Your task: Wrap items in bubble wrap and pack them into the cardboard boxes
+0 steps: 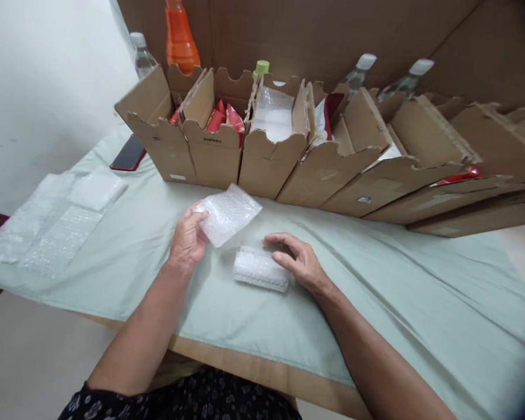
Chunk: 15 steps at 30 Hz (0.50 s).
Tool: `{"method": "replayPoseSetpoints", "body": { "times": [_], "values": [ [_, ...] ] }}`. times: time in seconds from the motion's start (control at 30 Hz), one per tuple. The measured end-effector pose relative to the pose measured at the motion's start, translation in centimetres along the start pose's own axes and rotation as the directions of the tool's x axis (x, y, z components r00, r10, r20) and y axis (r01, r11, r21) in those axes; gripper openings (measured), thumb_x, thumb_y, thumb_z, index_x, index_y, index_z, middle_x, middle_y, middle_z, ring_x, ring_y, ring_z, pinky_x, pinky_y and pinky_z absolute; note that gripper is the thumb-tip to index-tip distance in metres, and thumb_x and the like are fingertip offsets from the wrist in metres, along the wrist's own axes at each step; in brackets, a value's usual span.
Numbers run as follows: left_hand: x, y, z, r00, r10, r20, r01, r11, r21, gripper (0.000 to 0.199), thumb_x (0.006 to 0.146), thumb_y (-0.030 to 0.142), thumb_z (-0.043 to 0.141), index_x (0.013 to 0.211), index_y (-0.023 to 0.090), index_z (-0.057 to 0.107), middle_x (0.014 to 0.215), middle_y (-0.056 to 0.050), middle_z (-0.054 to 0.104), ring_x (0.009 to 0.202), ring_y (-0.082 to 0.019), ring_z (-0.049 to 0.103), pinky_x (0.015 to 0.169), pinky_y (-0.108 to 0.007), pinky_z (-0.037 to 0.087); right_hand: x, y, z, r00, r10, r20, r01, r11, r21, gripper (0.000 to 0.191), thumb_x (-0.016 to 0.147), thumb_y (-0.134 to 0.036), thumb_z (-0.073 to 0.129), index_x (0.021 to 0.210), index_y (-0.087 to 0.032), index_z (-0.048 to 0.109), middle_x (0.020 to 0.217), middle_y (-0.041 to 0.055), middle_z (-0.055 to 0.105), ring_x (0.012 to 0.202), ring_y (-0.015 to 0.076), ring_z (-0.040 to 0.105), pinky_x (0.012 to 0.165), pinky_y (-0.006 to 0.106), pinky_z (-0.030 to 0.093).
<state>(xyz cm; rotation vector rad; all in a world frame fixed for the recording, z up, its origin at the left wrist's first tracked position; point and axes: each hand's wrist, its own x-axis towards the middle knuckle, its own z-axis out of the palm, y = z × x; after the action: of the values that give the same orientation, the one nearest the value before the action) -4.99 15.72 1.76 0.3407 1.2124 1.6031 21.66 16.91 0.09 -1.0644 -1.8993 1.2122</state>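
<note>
Pinched in my left hand [191, 233] is a flat, clear bubble-wrap pouch [230, 214], tilted just above the table. My right hand [300, 259] has its fingers apart and curved over the right end of a rolled bundle of bubble wrap [260, 269]. Whether the thumb touches that bundle I cannot tell. The bundle lies on the pale green cloth [227, 318] in front of me, and what is inside it, if anything, is hidden.
A row of open cardboard boxes [214, 157] spans the back, holding red packets and bubble wrap [273, 111]. Behind them stand bottles, one orange [181, 41]. A phone [129, 153] and bubble-wrap sheets [61, 233] lie at the left.
</note>
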Motion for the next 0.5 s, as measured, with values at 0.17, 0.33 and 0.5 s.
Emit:
{"method": "replayPoseSetpoints", "body": {
  "times": [0.17,0.33,0.5],
  "values": [
    [0.6,0.0,-0.5,0.998,-0.043,0.050,0.036,0.992,0.121,0.048,0.052,0.018,0.067,0.100,0.017,0.069,0.096,-0.005,0.073,0.097,-0.025,0.070,0.082,-0.033,0.056,0.3,-1.0,-1.2,0.975,-0.054,0.217,0.102,0.971,-0.217,0.033,0.078,-0.051,0.084,0.098,-0.025,0.080,0.100,0.0057,0.078,0.099,0.0259,0.071,0.097,0.046,0.054],
    [-0.1,0.0,-0.3,0.989,0.150,-0.012,-0.141,0.950,0.279,0.060,0.059,0.021,0.069,0.119,0.018,0.065,0.119,-0.010,0.071,0.120,-0.029,0.066,0.101,-0.039,0.052,0.5,-1.2,0.0,0.985,0.170,-0.028,-0.160,0.962,0.222,0.040,0.078,-0.060,0.081,0.085,-0.022,0.072,0.079,0.0018,0.070,0.068,0.0164,0.061,0.064,0.029,0.050],
    [-2.3,0.9,-0.1,0.762,0.640,0.102,-0.590,0.621,0.516,0.042,0.079,0.027,0.067,0.121,0.024,0.068,0.134,-0.007,0.068,0.134,-0.027,0.058,0.117,-0.041,0.043,0.3,-1.0,0.8,0.964,0.226,-0.141,-0.163,0.919,0.358,0.049,0.080,-0.069,0.076,0.088,-0.023,0.061,0.074,-0.0019,0.060,0.060,0.0123,0.049,0.056,0.026,0.041]
  ]
}}
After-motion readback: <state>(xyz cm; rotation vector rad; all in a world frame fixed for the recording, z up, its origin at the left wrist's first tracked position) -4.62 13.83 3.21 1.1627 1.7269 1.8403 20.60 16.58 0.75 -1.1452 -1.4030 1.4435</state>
